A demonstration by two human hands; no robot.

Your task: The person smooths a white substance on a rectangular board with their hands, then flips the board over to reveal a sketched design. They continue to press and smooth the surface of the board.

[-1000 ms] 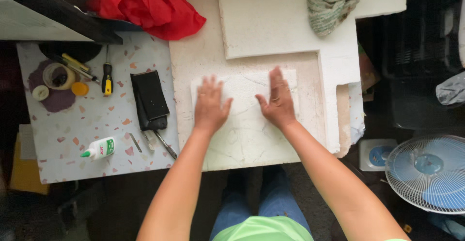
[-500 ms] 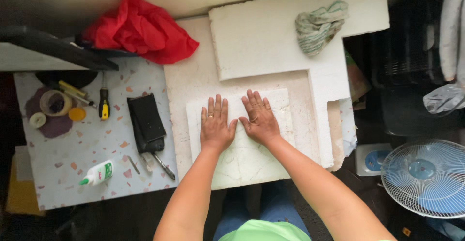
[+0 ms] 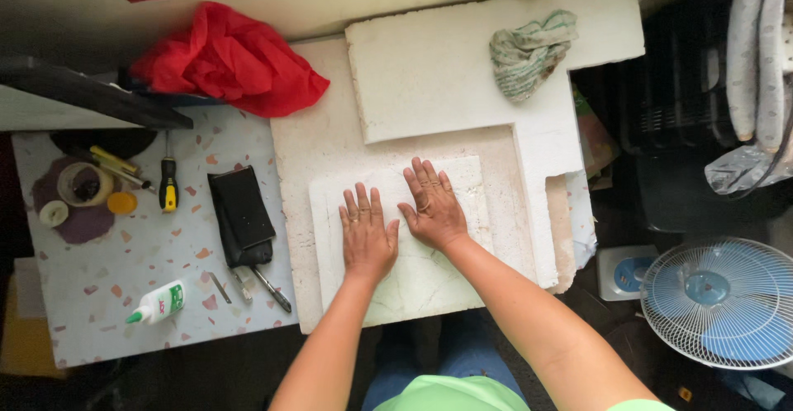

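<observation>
Cracked sheet under flat palms

Foam board [image 3: 330, 138] on the tabletop [image 3: 99, 295] carries a pale sheet [image 3: 429, 279], crazed with fine cracks. Left hand [image 3: 368, 233] and right hand [image 3: 434, 209] lie side by side on it, fingers spread, gripping nothing. Uneven pressing could split it along those cracks, or slide it toward the near edge, just below the wrists

One view only: your head camera looks almost straight down at the worktop [image 3: 330, 138] from above your lap. The far edge sits at frame top, the near edge low in frame, your forearms entering from the bottom. It's moderately close: the whole worktop fits, plus floor and a fan [image 3: 719, 304] off the right edge. No second view shares anything.
</observation>
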